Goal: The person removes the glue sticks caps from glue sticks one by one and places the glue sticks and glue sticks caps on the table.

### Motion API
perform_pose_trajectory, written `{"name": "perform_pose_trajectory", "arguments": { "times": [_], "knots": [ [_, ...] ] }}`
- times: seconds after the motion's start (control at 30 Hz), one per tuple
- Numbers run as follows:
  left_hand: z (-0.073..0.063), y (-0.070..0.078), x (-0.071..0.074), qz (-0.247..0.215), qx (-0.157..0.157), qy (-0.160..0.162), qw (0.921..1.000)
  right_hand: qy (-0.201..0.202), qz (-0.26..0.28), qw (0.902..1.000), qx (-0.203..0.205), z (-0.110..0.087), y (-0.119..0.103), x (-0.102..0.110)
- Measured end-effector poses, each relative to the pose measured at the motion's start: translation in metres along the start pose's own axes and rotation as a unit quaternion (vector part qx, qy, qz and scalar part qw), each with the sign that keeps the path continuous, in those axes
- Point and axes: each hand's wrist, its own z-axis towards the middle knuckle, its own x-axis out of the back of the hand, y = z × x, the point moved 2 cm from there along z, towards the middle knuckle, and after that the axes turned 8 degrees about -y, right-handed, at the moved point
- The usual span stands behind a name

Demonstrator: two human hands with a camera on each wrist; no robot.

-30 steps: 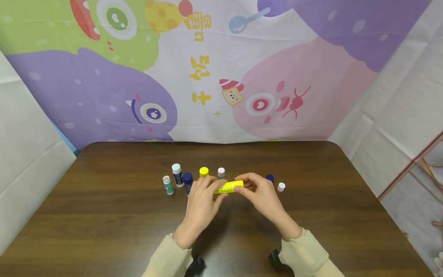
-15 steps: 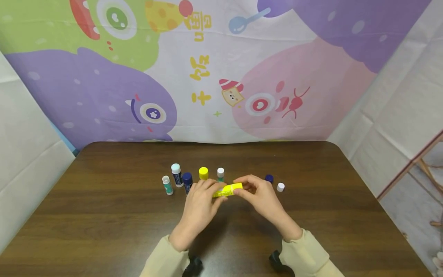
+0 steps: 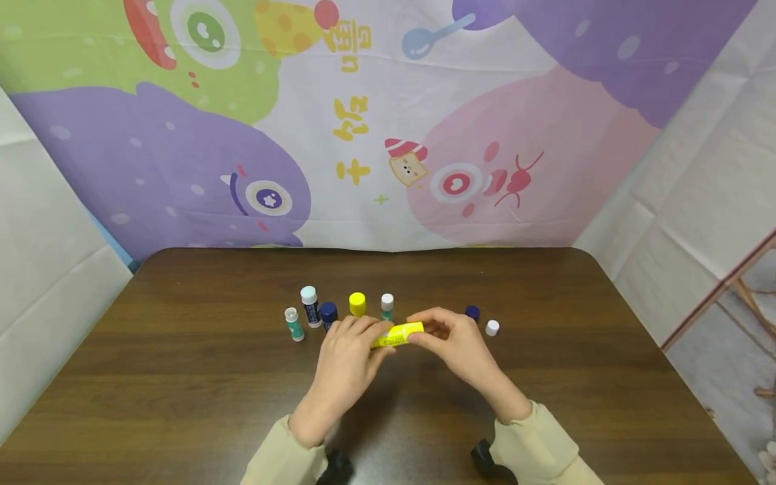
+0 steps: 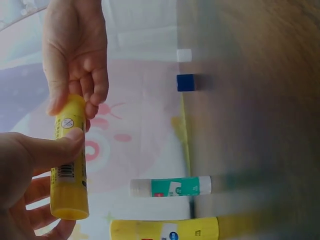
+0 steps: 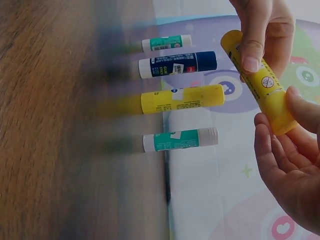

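Both hands hold one yellow glue stick [image 3: 400,334] above the table, lying nearly sideways in the head view. My left hand [image 3: 347,360] grips its body, thumb across the label in the left wrist view. With thumb and fingers, my right hand [image 3: 456,342] pinches the other end, a plain yellow section [image 5: 281,117]. No gap shows between that section and the body. Behind the hands stand a second yellow glue stick [image 3: 358,303] and a green-and-white glue stick [image 3: 387,306], both upright.
Left of these stand a dark blue glue stick [image 3: 329,313], a dark one with a pale top [image 3: 310,307] and a green one [image 3: 294,325]. Right of the hands lie a dark blue cap [image 3: 472,312] and a white cap [image 3: 492,328]. A printed cloth [image 3: 364,222] hangs behind the table [image 3: 182,377].
Both hands and the yellow glue stick have shifted slightly nearer and to the left. The grip of each hand looks the same, and the standing glue sticks have not moved.
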Motion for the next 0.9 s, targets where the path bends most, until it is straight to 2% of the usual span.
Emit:
{"name": "perform_pose_trajectory", "arguments": {
  "times": [0.3, 0.53, 0.73, 0.9],
  "knots": [
    [0.001, 0.003, 0.006, -0.010, 0.004, 0.002, 0.9999, 0.001, 0.005, 0.9999, 0.015, 0.000, -0.005, 0.002],
    [-0.002, 0.003, 0.008, -0.055, 0.030, -0.017, 0.9979, -0.001, -0.005, 0.9986, 0.052, -0.002, -0.008, 0.004],
    [-0.002, 0.002, 0.010, -0.048, 0.034, -0.016, 0.9981, -0.002, -0.002, 0.9978, 0.067, -0.002, -0.009, 0.008],
    [-0.004, -0.003, 0.012, -0.049, 0.056, -0.014, 0.9971, 0.019, -0.023, 0.9969, 0.072, -0.004, -0.009, 0.014]
  ]
}}
